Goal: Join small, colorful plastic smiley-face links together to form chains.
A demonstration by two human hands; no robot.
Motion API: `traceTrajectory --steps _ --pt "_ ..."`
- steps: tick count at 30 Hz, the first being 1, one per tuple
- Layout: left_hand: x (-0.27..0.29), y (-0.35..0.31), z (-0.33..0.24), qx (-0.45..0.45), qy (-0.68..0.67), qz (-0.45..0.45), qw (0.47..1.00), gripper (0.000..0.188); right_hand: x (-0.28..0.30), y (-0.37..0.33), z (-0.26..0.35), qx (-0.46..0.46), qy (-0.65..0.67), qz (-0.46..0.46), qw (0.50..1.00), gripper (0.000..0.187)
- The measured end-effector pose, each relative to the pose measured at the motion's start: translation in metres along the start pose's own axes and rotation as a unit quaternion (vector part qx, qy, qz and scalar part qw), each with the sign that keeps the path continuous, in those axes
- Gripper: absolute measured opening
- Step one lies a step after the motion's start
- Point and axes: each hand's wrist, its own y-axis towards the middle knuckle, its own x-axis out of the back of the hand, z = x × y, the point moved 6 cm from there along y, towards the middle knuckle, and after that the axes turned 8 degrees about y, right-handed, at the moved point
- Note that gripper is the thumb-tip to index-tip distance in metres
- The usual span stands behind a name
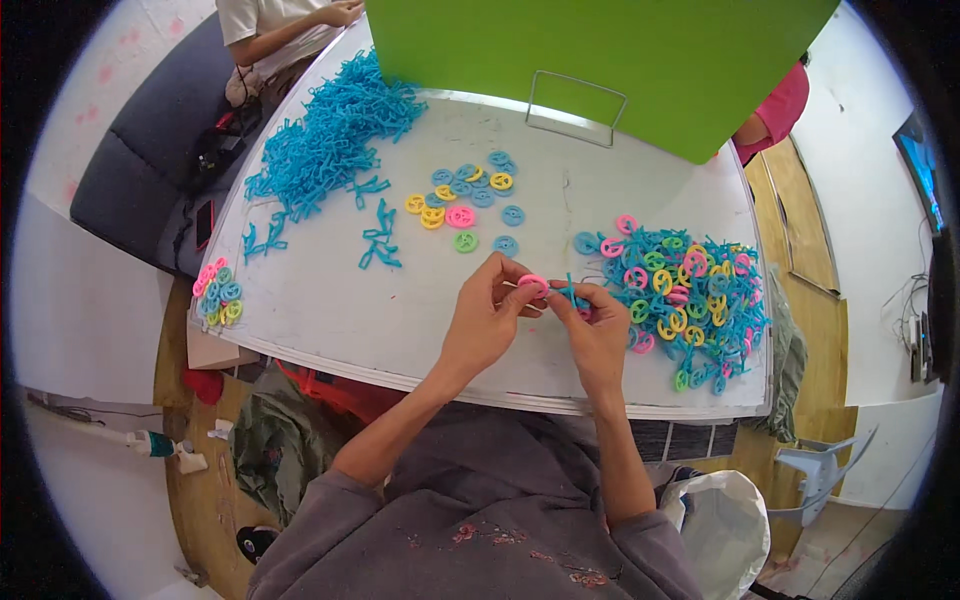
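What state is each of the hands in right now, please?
Left hand: closed, holding a pink wheel.
Right hand: closed, holding a small blue piece.

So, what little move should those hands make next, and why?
Probably bring the pink wheel to the blue piece and press them together: the left hand pinches the wheel, the right hand holds the blue piece close beside it, and such parts seem joined in the pile at right.
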Motion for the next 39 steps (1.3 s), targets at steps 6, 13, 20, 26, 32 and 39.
traceTrajectory --steps 6,13,20,26,32,39 --pt "0.003 0.003 0.005 -0.035 0.045 -0.057 0.997 0.002 -0.003 -0.002 -0.004 -0.016 -0.025 0.027 0.999 0.016" --pt "-0.003 -0.005 -0.012 -0.095 0.107 -0.112 0.983 0.005 -0.007 -0.001 -0.004 -0.066 0.081 0.004 0.994 0.025" --pt "0.008 -0.007 -0.009 -0.063 0.043 -0.083 0.994 0.019 -0.007 0.005 0.007 -0.016 0.056 0.078 0.995 0.034" --pt "0.011 -0.012 -0.012 -0.060 -0.019 -0.121 0.991 0.021 -0.014 0.001 0.029 0.148 -0.121 0.111 0.975 0.027" --pt "0.007 -0.015 -0.008 -0.091 -0.035 -0.121 0.988 0.021 -0.014 -0.001 0.031 0.175 -0.165 0.061 0.969 0.017" --pt "0.008 -0.013 -0.005 -0.094 -0.054 -0.125 0.986 0.021 -0.019 -0.002 0.024 0.154 -0.175 0.058 0.971 0.010"
